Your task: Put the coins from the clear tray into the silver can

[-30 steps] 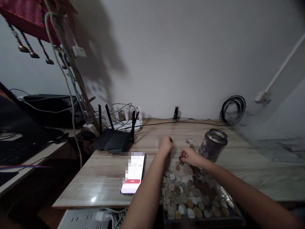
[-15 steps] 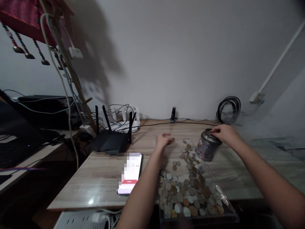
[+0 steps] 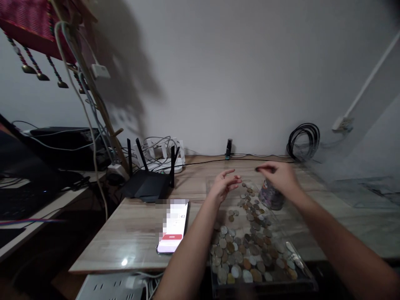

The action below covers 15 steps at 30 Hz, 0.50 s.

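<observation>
While the right hand [image 3: 279,177] hovers over the tin [image 3: 271,197], fingers curled, its grip looks narrow (blurred, contents cannot tell). Left hand [image 3: 223,187] is raised above the tray's far end, grip wide, fingers spread, holding nothing. Coins [image 3: 250,246] lie loose in one clear tray [image 3: 308,277], too many to count. One phone [image 3: 173,227] lies on the worktop [image 3: 134,233], one router [image 3: 146,183] behind.

Both bare forearms are stretched forward from the near edge, the left one near the middle and the right one slanting in from the near right. The left hand [image 3: 225,185] is held open, palm turned right, fingers loosely spread. The right hand [image 3: 279,177] is raised palm down and blurred, fingers bunched towards the left.
</observation>
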Tool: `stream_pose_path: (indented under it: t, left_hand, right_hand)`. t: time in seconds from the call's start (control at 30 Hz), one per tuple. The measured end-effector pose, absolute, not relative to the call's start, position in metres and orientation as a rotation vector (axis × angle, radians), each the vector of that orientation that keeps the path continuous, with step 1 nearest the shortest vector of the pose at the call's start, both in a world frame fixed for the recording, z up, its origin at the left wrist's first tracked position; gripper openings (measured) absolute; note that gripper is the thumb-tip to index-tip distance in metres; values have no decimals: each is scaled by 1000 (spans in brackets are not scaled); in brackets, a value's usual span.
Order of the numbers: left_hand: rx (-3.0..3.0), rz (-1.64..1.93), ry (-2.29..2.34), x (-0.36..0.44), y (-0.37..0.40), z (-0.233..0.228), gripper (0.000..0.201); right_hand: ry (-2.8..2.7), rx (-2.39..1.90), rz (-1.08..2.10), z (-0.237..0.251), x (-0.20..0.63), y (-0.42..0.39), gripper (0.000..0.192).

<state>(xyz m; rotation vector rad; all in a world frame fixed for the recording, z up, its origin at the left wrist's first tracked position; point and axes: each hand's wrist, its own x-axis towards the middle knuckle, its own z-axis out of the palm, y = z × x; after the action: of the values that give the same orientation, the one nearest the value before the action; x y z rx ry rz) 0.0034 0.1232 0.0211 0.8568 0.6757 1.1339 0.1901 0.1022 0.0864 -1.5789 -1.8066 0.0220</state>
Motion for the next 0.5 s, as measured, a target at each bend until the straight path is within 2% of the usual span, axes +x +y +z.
stream_pose_path:
  t: [0.1,0.2,0.3,0.37,0.43,0.5]
  left_hand:
    - [925,1263,942,-1,134,13,32]
    - [976,1370,1125,-9,148,3,24]
    - [1214,1431,1345,-18,158,-6,26]
    - [1592,1256,1590,-21,162,-12,31]
    - [1974,892,1737,-21,162,-18,34]
    - [2176,569,1738,-19,159,-22,33]
  right_hand:
    - [-1817,-1930,-241,103,239,115,18]
    - [-1983,-2087,-273,105,266,126,17]
    - [-2073,-2094,-290,100,268,127,19]
    - [-2036,-2011,-393,96,257,122,24]
    - [-2020,-1844,-469,87,236,116,31]
    - [-2183,-1734,-407,72,209,115,34]
